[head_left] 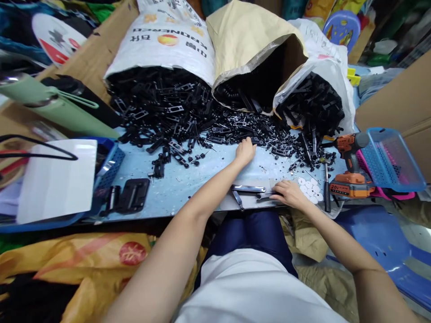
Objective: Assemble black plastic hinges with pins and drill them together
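My left hand [246, 151] is at the near edge of a heap of small black parts and pins [240, 125]. Its fingers are curled down, and whatever they pinch is hidden. Near the front edge of the table, my right hand [288, 193] is closed around the end of a narrow grey and black part [266, 195]. Just left of that hand lies a hinged metal arm [249, 188] on a pale sheet. White round discs [310, 190] are spread out to its right.
Three sacks, one a beige sack [249, 36], lie open at the back with black parts spilling out. To the right are a hammer [326, 188], an orange cordless drill [352, 166] and a blue basket [393, 157]. At left stand a green bottle [63, 107] and a black plate-like part [134, 195].
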`<state>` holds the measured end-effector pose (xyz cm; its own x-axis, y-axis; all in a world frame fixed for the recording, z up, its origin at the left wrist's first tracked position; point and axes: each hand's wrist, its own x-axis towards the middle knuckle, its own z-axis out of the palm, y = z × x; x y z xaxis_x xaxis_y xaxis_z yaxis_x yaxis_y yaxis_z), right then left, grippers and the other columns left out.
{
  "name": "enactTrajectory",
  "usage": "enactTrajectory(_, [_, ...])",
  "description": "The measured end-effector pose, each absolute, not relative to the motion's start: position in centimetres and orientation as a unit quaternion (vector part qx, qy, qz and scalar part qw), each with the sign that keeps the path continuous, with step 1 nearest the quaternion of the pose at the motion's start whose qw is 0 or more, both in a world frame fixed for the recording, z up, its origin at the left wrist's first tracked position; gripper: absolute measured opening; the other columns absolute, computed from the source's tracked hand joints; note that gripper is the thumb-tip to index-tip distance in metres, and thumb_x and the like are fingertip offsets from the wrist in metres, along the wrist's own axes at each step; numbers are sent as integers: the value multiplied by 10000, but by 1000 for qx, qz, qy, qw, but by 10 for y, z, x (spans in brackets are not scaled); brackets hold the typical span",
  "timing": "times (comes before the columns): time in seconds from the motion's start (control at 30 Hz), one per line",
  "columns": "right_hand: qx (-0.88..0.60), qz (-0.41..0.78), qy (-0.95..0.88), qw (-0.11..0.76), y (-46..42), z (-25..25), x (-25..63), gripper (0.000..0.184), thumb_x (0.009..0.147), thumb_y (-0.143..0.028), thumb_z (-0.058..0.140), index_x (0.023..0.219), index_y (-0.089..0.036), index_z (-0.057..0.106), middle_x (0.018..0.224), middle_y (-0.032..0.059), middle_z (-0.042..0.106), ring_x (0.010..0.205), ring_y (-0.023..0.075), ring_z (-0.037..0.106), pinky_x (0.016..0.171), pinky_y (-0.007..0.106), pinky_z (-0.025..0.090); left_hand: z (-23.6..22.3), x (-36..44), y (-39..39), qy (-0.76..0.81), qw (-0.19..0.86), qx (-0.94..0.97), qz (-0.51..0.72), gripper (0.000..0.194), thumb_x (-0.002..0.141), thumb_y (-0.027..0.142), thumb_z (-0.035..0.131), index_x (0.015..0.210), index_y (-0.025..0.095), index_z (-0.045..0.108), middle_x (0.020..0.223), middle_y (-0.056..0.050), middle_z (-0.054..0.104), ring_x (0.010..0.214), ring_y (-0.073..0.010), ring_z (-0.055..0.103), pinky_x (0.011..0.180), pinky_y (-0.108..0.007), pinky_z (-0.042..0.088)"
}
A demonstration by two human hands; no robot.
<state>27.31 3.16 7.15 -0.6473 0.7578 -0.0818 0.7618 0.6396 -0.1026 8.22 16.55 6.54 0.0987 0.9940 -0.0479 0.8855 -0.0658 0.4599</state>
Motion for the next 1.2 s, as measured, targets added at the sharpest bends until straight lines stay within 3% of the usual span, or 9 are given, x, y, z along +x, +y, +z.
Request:
enactTrajectory(0.13, [563,-14,826,-23,73,75,265,306,919,-336,384,1045,-143,585,977,122,620,920,219,527,755,296,387,57,86,178,646,193,721,159,279,777,39,404,1017,83,541,1015,-187,608,925,-260,606,796,-351,444])
enactTrajectory(0.33, [629,-45,776,27,126,68,251,267,843,-115,386,990,-106,609,991,155,598,929,240,533,752,316,411,49,26,95,568,207,710,362,119,782,239,534,829,162,611,784,-45,652,732,-166,615,734,-294,492])
enactTrajectory(0.53, [573,-157,789,-155,86,68,258,265,813,-188,438,980,-159,642,996,102,591,792,174,571,724,299,459,41,-25,25,585,259,644,420,213,813,356,521,761,176,622,717,-25,658,611,-134,612,615,-255,503])
enactTrajectory(0.63, [549,-230,784,-177,61,81,255,240,806,-257,481,951,-183,658,890,66,636,730,159,582,696,293,471,42,-25,21,581,224,678,392,195,829,331,511,769,182,622,738,-32,658,649,-141,611,645,-264,500])
enactTrajectory(0.87, [532,-310,775,-140,39,103,238,185,784,-264,528,882,-201,671,850,38,683,701,144,609,689,273,480,58,-20,28,547,170,786,235,159,870,251,460,817,180,593,774,-54,624,713,-172,602,661,-276,479])
enactTrajectory(1.07, [505,-220,830,-85,35,103,228,201,810,-163,477,897,-170,659,872,86,670,799,177,621,748,286,467,57,-12,29,533,117,819,177,181,885,217,432,815,167,591,775,-66,616,744,-182,611,678,-283,491])
enactTrajectory(1.2, [479,-187,858,1,34,107,217,217,824,-106,441,899,-146,640,858,109,659,837,194,616,752,282,452,45,-11,22,493,54,844,206,257,920,191,339,971,132,584,816,-108,630,782,-195,611,716,-319,498])
